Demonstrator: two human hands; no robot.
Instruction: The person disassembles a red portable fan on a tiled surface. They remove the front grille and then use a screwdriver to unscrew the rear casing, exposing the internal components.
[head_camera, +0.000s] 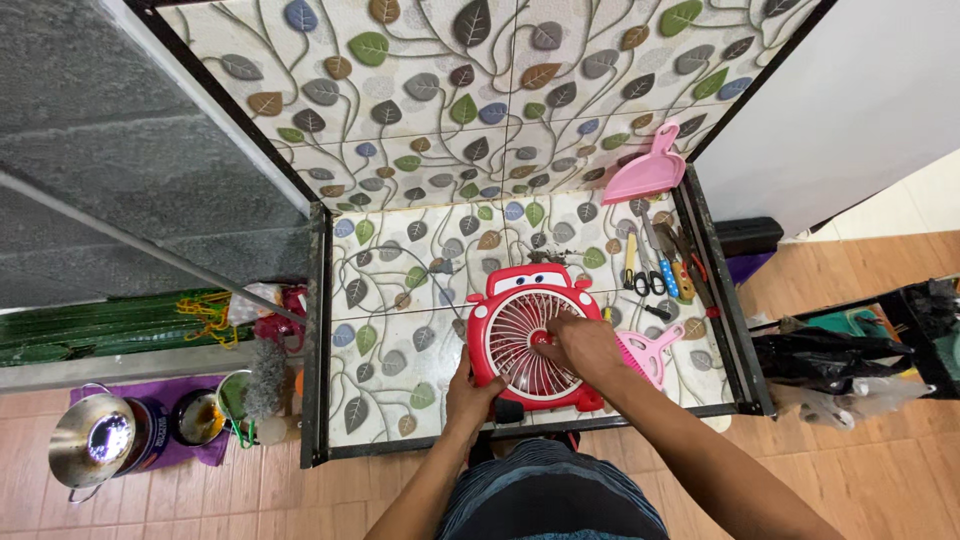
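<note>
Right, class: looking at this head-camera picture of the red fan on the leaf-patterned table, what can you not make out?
- Head view: centre of the red fan grille, covered by the right hand.
- Fan's lower left edge, hidden under the left hand; its grip cannot be judged.
- Tools by the pink dustpan: too small and overlapping to tell each kind.
- Pink brush: partly behind the right forearm.
- Person's legs: cut off by the bottom edge.

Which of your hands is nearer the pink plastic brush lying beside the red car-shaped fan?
Right. The right hand rests on the red car-shaped fan grille, just beside the pink plastic brush. The left hand grips the fan's lower left edge, farther away.
</note>
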